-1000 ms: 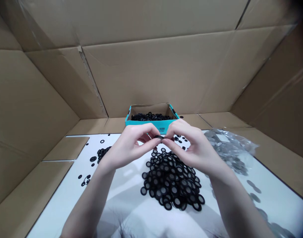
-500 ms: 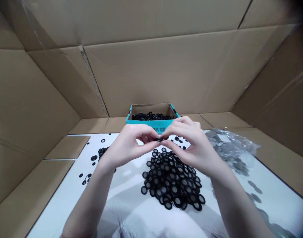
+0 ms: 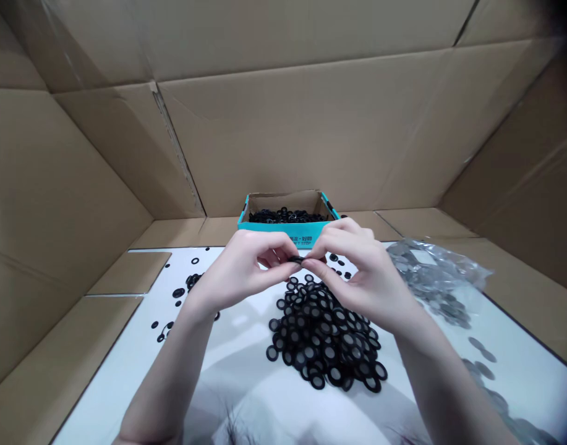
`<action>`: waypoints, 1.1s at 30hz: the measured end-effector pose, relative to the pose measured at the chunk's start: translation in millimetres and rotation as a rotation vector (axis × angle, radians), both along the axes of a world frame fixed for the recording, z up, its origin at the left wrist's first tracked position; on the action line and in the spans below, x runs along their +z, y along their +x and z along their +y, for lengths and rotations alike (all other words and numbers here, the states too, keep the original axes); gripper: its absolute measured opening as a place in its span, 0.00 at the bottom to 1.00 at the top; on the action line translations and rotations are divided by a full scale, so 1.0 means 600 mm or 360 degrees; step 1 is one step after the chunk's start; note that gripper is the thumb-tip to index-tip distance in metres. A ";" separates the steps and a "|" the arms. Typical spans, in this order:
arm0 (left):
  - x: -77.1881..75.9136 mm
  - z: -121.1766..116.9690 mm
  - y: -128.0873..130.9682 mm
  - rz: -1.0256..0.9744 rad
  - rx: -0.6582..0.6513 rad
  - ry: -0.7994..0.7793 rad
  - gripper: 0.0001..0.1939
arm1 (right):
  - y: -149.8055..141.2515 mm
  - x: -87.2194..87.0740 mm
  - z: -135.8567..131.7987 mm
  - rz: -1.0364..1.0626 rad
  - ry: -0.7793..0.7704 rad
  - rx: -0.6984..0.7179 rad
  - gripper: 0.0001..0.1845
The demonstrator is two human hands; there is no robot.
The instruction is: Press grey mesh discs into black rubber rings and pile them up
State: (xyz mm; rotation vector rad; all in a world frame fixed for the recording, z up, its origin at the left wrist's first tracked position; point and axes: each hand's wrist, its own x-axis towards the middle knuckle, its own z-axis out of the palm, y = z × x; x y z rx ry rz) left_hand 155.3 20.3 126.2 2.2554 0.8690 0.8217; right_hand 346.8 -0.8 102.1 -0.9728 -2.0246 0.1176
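A small black rubber ring (image 3: 296, 259) is pinched between both hands above the table, seen almost edge-on. My left hand (image 3: 260, 262) grips its left side with thumb and fingers. On the opposite side, my right hand (image 3: 350, 259) has thumb and forefinger closed on the same ring. Whether a mesh disc sits inside it cannot be made out. Below and slightly right of the hands lies a heap of black rings with grey mesh centres (image 3: 327, 334).
Behind the hands stands a turquoise box (image 3: 274, 233) filled with black rings. Loose black rings (image 3: 179, 293) lie on the left. A clear plastic bag (image 3: 431, 266) of grey discs rests at right, with loose grey discs (image 3: 485, 369) nearer. Cardboard walls (image 3: 302, 130) surround the white table (image 3: 237, 377).
Both hands keep the ring pinched, with only a slight shift of the fingers around it. The whole view has moved slightly.
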 end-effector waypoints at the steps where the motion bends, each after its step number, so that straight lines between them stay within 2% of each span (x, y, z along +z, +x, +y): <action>1: 0.000 0.000 0.000 -0.0023 0.0006 0.0011 0.03 | 0.000 0.002 0.000 -0.0014 0.0003 -0.0027 0.10; 4: 0.000 0.002 0.001 -0.0053 0.0005 0.0032 0.03 | 0.002 0.006 0.000 -0.0041 0.0007 -0.0092 0.07; 7: -0.001 0.003 0.002 -0.0050 0.0034 0.0101 0.04 | 0.004 0.006 0.002 -0.0025 -0.0025 -0.0089 0.08; 10: -0.002 0.003 0.006 -0.0083 0.0041 0.0097 0.05 | 0.006 0.005 0.006 0.0066 -0.0095 -0.0015 0.09; 13: -0.003 0.001 0.012 -0.0159 -0.0030 -0.0042 0.06 | 0.008 0.005 0.008 0.0192 -0.0142 0.0115 0.09; 17: -0.002 -0.004 0.013 -0.0191 -0.0069 -0.0096 0.05 | 0.006 0.006 0.008 0.0342 -0.0077 0.0201 0.10; 23: -0.003 -0.001 0.002 -0.0011 -0.0026 -0.0001 0.04 | 0.007 0.004 0.005 0.0066 -0.0087 0.0106 0.09; 28: -0.005 0.001 0.007 -0.0063 0.0023 0.0089 0.05 | 0.010 0.005 0.005 -0.0004 -0.0002 -0.0012 0.07; 33: -0.005 0.001 0.008 -0.0083 0.0034 0.0140 0.05 | 0.009 0.006 0.004 -0.0038 0.0019 -0.0009 0.08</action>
